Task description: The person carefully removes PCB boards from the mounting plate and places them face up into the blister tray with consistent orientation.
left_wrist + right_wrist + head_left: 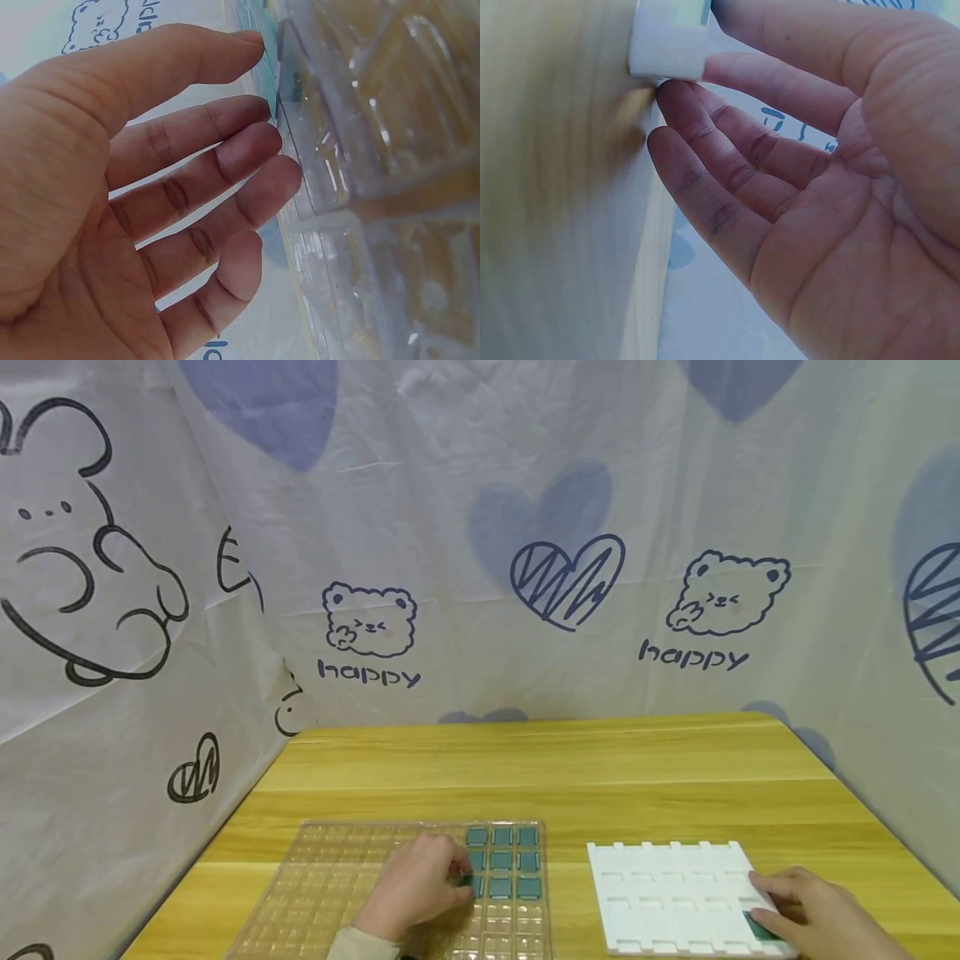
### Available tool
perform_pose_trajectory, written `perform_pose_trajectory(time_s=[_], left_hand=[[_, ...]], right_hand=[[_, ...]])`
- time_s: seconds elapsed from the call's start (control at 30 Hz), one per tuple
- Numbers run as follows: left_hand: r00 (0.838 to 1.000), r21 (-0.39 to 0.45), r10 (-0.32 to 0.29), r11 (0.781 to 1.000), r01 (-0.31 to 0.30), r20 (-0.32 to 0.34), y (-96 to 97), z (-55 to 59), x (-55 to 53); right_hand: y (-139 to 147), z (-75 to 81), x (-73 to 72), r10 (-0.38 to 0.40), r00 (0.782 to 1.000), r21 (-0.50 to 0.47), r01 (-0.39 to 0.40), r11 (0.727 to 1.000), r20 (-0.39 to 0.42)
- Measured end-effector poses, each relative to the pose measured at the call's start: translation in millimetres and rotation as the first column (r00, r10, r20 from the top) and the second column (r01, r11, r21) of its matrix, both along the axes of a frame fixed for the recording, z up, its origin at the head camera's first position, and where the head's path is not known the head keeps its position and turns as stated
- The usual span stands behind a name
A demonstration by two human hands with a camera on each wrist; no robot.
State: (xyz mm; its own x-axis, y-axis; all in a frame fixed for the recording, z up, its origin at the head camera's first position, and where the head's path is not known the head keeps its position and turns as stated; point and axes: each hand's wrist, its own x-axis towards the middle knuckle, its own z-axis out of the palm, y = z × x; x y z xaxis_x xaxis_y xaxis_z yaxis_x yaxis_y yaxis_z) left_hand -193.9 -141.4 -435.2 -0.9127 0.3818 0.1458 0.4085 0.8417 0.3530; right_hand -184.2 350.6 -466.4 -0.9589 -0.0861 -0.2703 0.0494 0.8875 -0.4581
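A clear plastic tray [360, 860] with rows of small pockets lies at the left of the table. Several teal rectangular pieces [501, 861] fill pockets at its right side. My left hand [420, 881] reaches over this tray, thumb and index fingertips at a teal piece [264, 64] in the nearest filled row. Its other fingers are spread along the tray in the left wrist view. My right hand [825, 910] grips the right edge of a white slotted holder [667, 889], thumb on top. One dark green piece [761, 927] sits in the holder's near right corner, partly under that thumb.
Both trays rest on a yellow wood-grain table [555, 768]. A white cloth [450, 510] printed with hearts and bear faces hangs behind the table and at both sides. A strip of tabletop separates the tray from the white holder.
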Motion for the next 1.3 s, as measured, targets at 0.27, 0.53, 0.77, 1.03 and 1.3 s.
perform_pose_trajectory(time_s=[0.27,0.53,0.77,1.03,1.3], left_hand=[[1.0,0.002,0.012,1.0,-0.012,0.011,1.0,1.8,0.7],[1.0,0.005,0.011,1.0,-0.011,0.012,2.1,3.7,1.5],[0.999,-0.008,0.019,1.0,-0.018,0.027,2.7,6.8,1.8],[1.0,-0.039,-0.003,0.999,0.003,-0.01,6.5,14.8,3.7],[0.997,-0.067,-0.072,0.995,0.072,0.001,21.4,29.8,3.7]], right_hand=[[-0.3,1.8,0.8,0.0,1.0,-0.005,0.0,1.0,0.0],[-1.7,4.4,2.5,0.005,1.0,-0.012,-0.005,1.0,-0.006],[-2.1,4.0,2.8,0.013,1.0,0.007,-0.013,1.0,-0.022],[-3.0,5.1,2.4,0.043,0.997,0.032,-0.041,0.999,-0.058],[-6.9,10.1,6.2,0.029,0.999,0.03,-0.027,0.999,-0.043]])
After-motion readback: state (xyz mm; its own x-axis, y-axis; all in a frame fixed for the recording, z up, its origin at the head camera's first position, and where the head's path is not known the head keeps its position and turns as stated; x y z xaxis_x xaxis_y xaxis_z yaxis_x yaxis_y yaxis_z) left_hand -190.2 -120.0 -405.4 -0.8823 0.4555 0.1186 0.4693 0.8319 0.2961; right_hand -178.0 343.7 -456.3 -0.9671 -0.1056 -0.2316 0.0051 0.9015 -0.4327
